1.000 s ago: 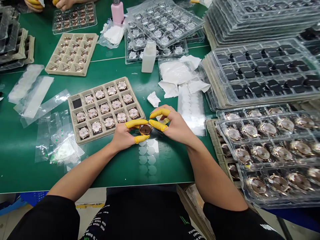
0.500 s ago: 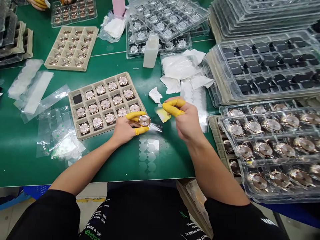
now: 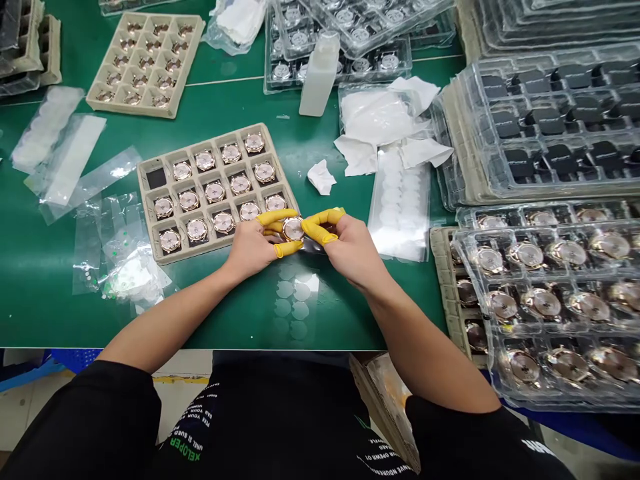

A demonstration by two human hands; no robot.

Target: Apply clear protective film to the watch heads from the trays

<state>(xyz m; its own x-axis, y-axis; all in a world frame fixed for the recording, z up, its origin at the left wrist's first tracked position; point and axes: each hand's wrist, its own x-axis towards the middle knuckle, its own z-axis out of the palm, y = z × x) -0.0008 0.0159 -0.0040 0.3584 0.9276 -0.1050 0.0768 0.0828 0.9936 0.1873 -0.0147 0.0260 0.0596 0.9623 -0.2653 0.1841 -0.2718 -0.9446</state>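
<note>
My left hand (image 3: 251, 245), with yellow finger cots on its fingers, holds a rose-gold watch (image 3: 293, 229) without a strap, dial up. Closed in a pinch, my right hand (image 3: 354, 248) has its yellow-covered fingertips at the watch's right edge. Whatever sits between those fingertips is hidden. Just left of my left hand lies a beige tray (image 3: 200, 251) of similar watches in compartments; its far-left compartment shows only a black pad (image 3: 155, 177). A clear sheet of round film stickers (image 3: 293, 308) lies on the green table below my hands.
A crumpled white tissue (image 3: 321, 178), a white bottle (image 3: 319, 77) and more tissues (image 3: 373, 123) lie beyond my hands. Stacked clear trays of watches (image 3: 543, 303) stand at the right. Plastic bags (image 3: 133, 267) lie at the left, with another beige tray (image 3: 173, 110) farther back.
My right hand has moved left to the watch in my left hand. The yellow-tinted piece by its fingers is out of sight. The whole view has shifted slightly.
</note>
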